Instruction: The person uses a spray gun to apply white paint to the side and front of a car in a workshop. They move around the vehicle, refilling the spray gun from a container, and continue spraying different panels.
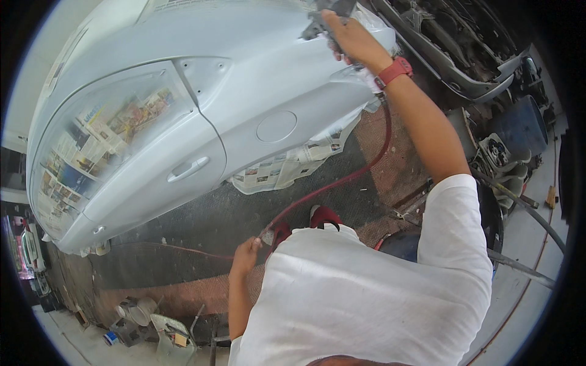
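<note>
A pale silver-white car body [244, 91] fills the upper left, its windows covered with newspaper [116, 125]. At the top, my right hand [354, 39] is closed around a grey spray gun [322, 21], held over the car's rear corner; the gun's upper part runs out of view. From below the gun a red hose [342, 181] curves down past the car's side. Near my waist, my left hand [246, 255] grips this hose, keeping part of it off the floor. Masking newspaper [293, 165] hangs along the car's lower edge, around the wheel area.
Another car's stripped front end [470, 79] stands at the upper right. Along the right side are a blue bin [519, 128] and metal pipes [519, 268]. Tins [143, 311] and a chair [174, 335] sit at the lower left. The hose trails across the dark floor mat [183, 226].
</note>
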A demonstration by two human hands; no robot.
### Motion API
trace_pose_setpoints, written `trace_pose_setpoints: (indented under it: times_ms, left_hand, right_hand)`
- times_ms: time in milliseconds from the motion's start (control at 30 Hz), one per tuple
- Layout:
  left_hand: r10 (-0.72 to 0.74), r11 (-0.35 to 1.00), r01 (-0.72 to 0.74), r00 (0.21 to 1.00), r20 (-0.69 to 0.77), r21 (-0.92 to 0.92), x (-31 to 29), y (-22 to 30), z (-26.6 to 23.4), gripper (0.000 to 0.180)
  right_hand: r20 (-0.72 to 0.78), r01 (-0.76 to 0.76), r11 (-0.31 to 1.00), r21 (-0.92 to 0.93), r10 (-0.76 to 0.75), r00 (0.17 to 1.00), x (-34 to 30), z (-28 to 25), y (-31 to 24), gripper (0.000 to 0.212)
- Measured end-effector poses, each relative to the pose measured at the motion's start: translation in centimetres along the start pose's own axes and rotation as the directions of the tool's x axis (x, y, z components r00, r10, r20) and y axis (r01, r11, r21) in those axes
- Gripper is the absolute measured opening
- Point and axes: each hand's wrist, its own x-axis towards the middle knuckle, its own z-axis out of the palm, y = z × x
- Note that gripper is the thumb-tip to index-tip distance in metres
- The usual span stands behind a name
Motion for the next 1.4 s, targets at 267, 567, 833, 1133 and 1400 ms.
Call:
trace_pose_setpoints:
  times_ms: [267, 567, 833, 1133, 1400]
  left_hand:
    - [-0.102, 0.993, 0.104, 0.994, 0.033, -0.056, -2.1, -4.6, -0.1, 0.043]
    - [-0.129, 0.991, 0.13, 0.991, 0.04, -0.022, -1.3, -2.2, 1.0, 0.041]
    - [-0.086, 0.995, 0.084, 0.996, 0.039, 0.05, 1.2, 2.6, 2.0, 0.041]
    - [-0.041, 0.999, 0.041, 0.999, -0.01, 0.016, 1.7, 4.1, 1.5, 0.046]
    - [-0.179, 0.984, 0.179, 0.984, 0.004, -0.015, 1.0, -5.3, 4.0, 0.047]
  right_hand:
    - [0.205, 0.078, 0.985, 0.152, -0.109, 0.973, -5.0, 7.8, -5.9, 0.068]
    - [-0.109, -0.124, 0.99, 0.071, 0.131, 0.985, -3.7, 0.3, 5.8, 0.076]
    - [-0.459, -0.233, 0.97, 0.072, 0.24, 0.856, -1.4, -11.1, 16.7, 0.083]
    - [-0.668, -0.255, 0.96, 0.116, 0.266, 0.695, -0.9, -14.4, 22.1, 0.075]
    - [-0.397, -0.26, 0.964, 0.05, 0.258, 0.881, -6.6, -3.2, 17.2, 0.067]
